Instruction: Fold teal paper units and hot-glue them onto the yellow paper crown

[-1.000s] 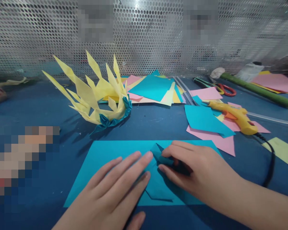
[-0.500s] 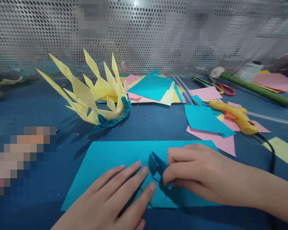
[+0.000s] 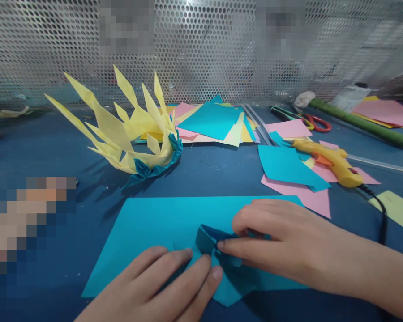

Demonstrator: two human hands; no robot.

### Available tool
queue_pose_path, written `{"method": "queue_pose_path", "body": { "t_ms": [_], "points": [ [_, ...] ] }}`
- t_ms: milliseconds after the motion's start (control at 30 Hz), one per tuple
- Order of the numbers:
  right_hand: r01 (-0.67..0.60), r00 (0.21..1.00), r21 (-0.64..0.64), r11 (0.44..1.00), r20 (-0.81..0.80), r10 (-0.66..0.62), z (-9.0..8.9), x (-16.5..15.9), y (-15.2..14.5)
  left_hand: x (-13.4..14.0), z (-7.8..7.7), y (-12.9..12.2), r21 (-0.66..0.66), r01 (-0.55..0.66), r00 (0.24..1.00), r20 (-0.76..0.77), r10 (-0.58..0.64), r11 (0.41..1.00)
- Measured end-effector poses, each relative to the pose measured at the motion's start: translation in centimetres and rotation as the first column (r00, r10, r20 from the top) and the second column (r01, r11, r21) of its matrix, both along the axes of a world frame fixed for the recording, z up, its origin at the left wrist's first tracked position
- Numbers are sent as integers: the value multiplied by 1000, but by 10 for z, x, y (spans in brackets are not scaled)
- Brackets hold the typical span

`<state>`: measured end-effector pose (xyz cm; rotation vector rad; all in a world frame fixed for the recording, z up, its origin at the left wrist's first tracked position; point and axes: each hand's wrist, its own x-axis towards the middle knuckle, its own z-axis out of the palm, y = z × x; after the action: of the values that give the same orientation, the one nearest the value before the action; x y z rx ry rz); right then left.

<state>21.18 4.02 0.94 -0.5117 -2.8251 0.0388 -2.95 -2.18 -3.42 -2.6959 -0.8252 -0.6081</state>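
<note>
A small folded piece of blue origami paper (image 3: pixel 204 239) stands partly raised over a larger flat blue sheet (image 3: pixel 147 219), its lower point jutting toward me. My right hand (image 3: pixel 272 237) pinches the right side of the fold, thumb pressing near its centre. On the left and near side, my left hand (image 3: pixel 168 281) has its bent fingertips closed on the same piece; its thumb is hidden. Beyond the sheet sits a yellow paper crown (image 3: pixel 124 129) of tall folded points, with blue folded pieces (image 3: pixel 154 170) along its front rim.
A yellow glue gun (image 3: pixel 336 161) lies at right on paper scraps, its black cord (image 3: pixel 384 214) trailing toward me. Coloured papers (image 3: pixel 211 120) pile at the back. Behind them are scissors (image 3: pixel 317 123), a green rod (image 3: pixel 362 123) and a perforated metal panel (image 3: pixel 208 58). A blurred patch covers the left.
My left fingers, earlier stretched out on the sheet, have curled onto the folded piece. The piece has shifted left and toward me, and its lower point now shows. My right thumb has moved inward.
</note>
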Motion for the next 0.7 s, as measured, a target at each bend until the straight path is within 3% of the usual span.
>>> {"method": "queue_pose_path", "body": {
  "t_ms": [133,300,433,600,700],
  "points": [
    [-21,999,-38,999,35,23,2,0,0,0,-9,3,92,-4,997,74,-3,996],
    [-68,998,-103,992,-10,67,9,-3,-6,2,-8,1,107,3,997,80,-12,994],
    [-125,992,-74,989,-15,124,12,-5,-9,6,-6,1,105,11,992,124,-24,994],
    [-123,992,-88,989,-38,120,14,-3,-9,9,-9,1,66,12,983,181,-24,998],
    [-113,993,-96,989,-36,110,15,-3,-9,8,-11,-1,106,29,987,151,-45,994]
  ]
}}
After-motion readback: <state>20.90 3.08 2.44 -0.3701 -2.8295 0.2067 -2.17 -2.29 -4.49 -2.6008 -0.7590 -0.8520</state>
